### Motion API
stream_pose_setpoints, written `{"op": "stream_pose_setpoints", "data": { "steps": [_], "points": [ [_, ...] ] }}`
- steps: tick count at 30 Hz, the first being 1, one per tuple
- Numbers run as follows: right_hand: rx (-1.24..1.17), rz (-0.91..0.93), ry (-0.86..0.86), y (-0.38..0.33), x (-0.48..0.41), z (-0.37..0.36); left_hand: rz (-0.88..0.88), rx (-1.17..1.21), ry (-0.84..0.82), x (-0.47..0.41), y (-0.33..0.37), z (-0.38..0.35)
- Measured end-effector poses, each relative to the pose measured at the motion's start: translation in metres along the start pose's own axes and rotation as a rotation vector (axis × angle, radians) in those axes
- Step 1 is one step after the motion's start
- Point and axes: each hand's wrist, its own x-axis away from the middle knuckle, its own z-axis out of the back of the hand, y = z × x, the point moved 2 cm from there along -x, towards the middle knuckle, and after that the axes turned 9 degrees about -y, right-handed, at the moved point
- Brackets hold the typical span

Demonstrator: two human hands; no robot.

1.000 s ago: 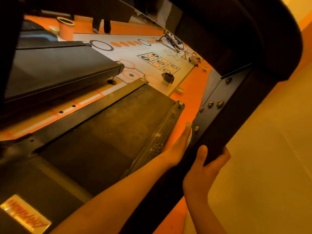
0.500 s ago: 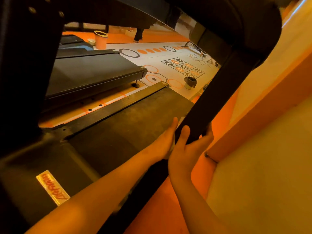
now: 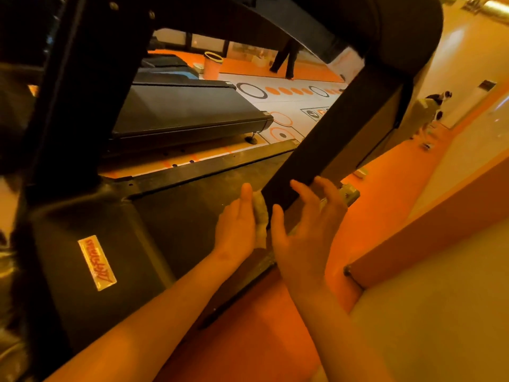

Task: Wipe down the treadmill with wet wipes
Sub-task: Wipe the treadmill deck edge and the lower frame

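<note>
A black treadmill fills the view, its belt deck (image 3: 176, 216) below and its right upright post (image 3: 330, 139) slanting up to the console. My left hand (image 3: 237, 227) presses a pale crumpled wet wipe (image 3: 260, 216) flat against the post's inner face, fingers straight. On the post's outer side my right hand (image 3: 305, 224) has its fingers spread and loosely bent around the edge, barely touching it.
A second treadmill (image 3: 187, 114) stands parallel at the left. Beyond lies a white floor mat (image 3: 292, 106) with orange circles, an orange bin (image 3: 212, 64), and a person's legs (image 3: 285, 59) far back. An orange-trimmed wall (image 3: 440, 244) runs close on the right.
Both hands have slid up the post. My right hand has loosened from a full grip to spread fingers. The wipe now shows under my left hand.
</note>
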Motion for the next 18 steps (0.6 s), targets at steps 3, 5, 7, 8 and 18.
{"op": "stream_pose_setpoints", "data": {
  "steps": [3,5,7,8,18],
  "points": [
    [0.219,0.334,-0.084,0.005,-0.023,0.013,-0.089,-0.039,0.060,-0.001,0.003,-0.003],
    [0.348,0.459,-0.207,0.006,-0.045,0.011,-0.103,-0.097,0.087,0.000,0.005,-0.004],
    [0.492,0.569,-0.271,0.005,-0.056,0.000,-0.117,-0.115,0.085,-0.003,0.003,-0.005],
    [0.551,0.604,-0.271,0.006,-0.059,-0.005,-0.128,-0.127,0.087,-0.004,0.001,-0.005],
    [0.524,0.621,-0.129,0.011,-0.053,-0.015,-0.293,-0.227,0.168,-0.004,-0.011,-0.008]
  ]
}}
